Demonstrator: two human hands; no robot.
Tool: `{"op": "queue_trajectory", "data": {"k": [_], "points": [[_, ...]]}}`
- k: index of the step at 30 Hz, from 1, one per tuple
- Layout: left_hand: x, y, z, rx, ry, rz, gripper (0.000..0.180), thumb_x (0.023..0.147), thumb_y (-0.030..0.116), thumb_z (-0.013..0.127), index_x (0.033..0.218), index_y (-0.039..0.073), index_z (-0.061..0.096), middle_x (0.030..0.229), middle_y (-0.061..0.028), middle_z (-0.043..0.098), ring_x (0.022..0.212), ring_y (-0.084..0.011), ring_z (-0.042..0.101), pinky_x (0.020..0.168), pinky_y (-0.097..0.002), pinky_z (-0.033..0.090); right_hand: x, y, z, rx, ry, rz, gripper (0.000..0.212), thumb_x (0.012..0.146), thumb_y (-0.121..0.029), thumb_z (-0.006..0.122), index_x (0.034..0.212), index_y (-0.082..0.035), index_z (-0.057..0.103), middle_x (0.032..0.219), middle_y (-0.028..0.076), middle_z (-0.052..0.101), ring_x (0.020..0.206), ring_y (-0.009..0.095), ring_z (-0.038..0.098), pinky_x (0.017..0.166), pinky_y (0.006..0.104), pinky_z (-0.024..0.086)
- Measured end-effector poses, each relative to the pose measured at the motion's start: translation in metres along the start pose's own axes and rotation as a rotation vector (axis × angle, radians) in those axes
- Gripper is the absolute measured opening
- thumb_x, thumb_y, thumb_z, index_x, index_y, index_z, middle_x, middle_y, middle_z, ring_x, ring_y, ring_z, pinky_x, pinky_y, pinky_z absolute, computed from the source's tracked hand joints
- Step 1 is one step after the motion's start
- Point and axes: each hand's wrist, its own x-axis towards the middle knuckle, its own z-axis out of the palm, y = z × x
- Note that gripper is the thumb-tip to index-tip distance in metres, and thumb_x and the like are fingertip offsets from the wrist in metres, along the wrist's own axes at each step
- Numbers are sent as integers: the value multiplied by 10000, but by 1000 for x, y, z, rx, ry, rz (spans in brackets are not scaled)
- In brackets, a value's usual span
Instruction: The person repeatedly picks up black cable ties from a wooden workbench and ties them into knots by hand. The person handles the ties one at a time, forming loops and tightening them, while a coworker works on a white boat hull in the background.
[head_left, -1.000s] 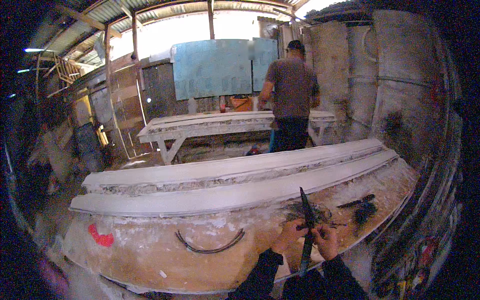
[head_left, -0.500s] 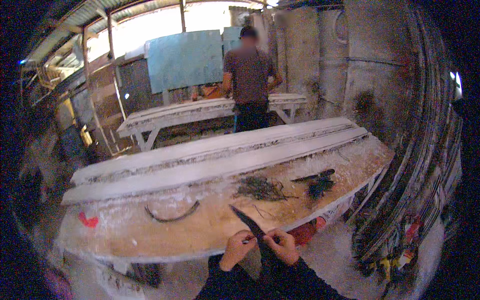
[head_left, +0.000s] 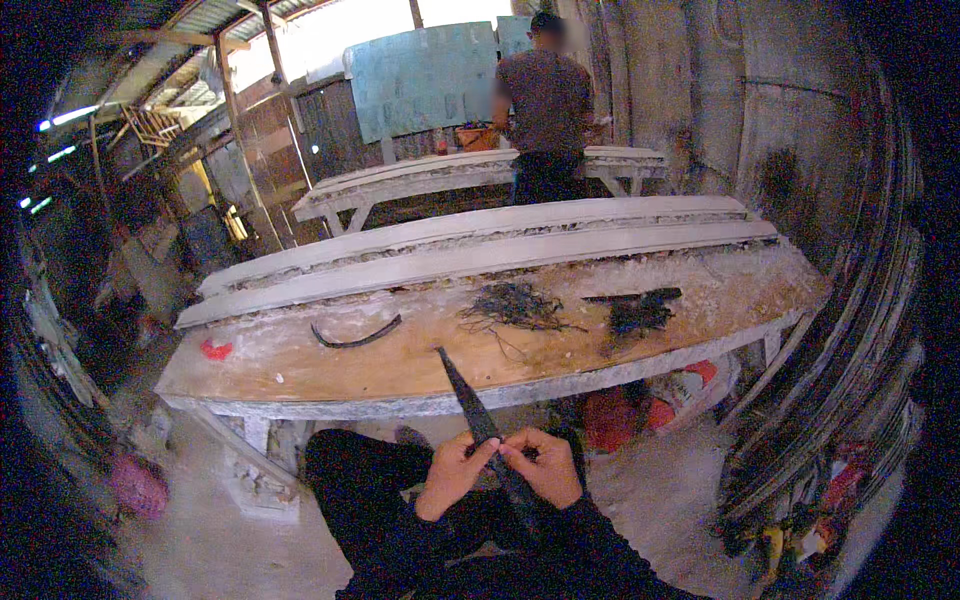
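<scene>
A long, dark strip [head_left: 462,388] tapers to a point near the front edge of a work table [head_left: 340,375], its wider end running down over my lap. My left hand [head_left: 456,476] pinches its left edge, and my right hand [head_left: 546,466] pinches it from the right, the fingertips almost meeting. What the strip is made of I cannot tell. On the tabletop lie a curved black strip [head_left: 358,338], a tangle of dark strands [head_left: 515,305] and a dark clump [head_left: 640,316] with a flat straight piece along its top.
Long white-coated boards [head_left: 480,260] lie along the table's far side. A red scrap [head_left: 216,349] is at its left. Beyond, a person [head_left: 545,100] stands at another bench [head_left: 420,178]. Red material [head_left: 620,418] sits under the table. Long strips [head_left: 850,310] lean at right.
The view has tipped downward and shifted, bringing my lap into sight. My hands have come closer together on the dark strip, both still gripping it.
</scene>
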Motion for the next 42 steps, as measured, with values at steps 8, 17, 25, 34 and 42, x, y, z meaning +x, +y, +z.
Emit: {"op": "queue_trajectory", "data": {"k": [8,17,25,34,42], "points": [[-37,3,-33,99,29,105,127,806,101,541,830,-14,589,693,-51,609,600,-102,569,537,-238,450,-18,-24,18,130,-192,16,175,823,-203,561,863,-39,609,837,78,626,780,171,592,689,290,462],[-83,-21,-58,-270,61,-10,148,809,55,517,905,-34,587,741,-57,614,654,-111,576,604,-225,463,-36,-56,49,49,-266,-42,166,814,-201,573,859,-46,607,785,64,623,717,158,582,670,288,461],[-112,0,-87,99,28,160,148,804,65,547,933,13,596,809,-49,610,702,-111,567,626,-252,456,-48,-86,61,-30,-249,-141,139,791,-179,594,834,-48,612,761,70,620,699,161,589,634,294,472],[-141,25,-82,145,103,487,173,754,45,578,925,45,607,787,-102,603,698,-210,586,641,-276,460,-79,-112,49,-15,-271,-153,87,765,-118,621,825,-55,622,780,76,627,728,158,609,613,265,479],[-139,26,-85,-162,99,404,99,725,52,619,821,37,599,788,-81,567,689,-182,547,592,-261,437,-80,-120,47,39,-302,-155,85,762,-105,622,826,-49,620,789,67,632,713,172,613,634,273,484]]}}
